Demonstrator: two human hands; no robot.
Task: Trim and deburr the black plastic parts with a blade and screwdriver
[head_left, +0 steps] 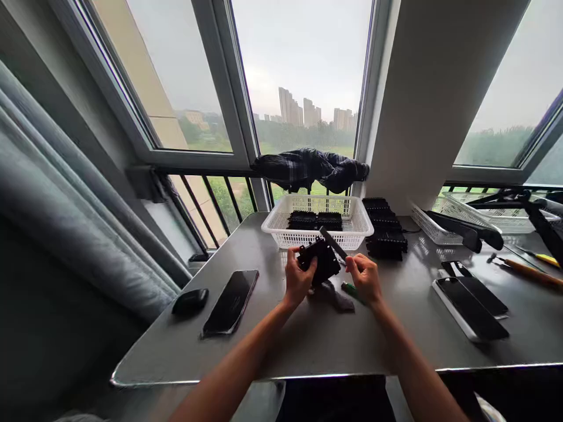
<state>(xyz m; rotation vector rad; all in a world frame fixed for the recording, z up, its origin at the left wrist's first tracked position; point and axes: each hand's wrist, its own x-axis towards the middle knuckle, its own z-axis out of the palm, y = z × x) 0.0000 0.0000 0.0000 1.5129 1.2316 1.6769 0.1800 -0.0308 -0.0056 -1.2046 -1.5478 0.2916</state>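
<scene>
While our left hand clamps the black part just above the table, near the white basket, our right hand pinches a dark tool against it; we should brace steadily and press gently.

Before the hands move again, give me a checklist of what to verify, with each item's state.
1. Left hand grips the black part: ok.
2. Right hand holds the slim tool, tip at the part: ok.
3. Part held above the table, not resting on it: ok.
4. Tool tip seated properly in the part: cannot tell, too small.
5. White basket behind the hands, with black parts inside: ok.
6. Phone on the left lies apart from the hands: ok.
</scene>
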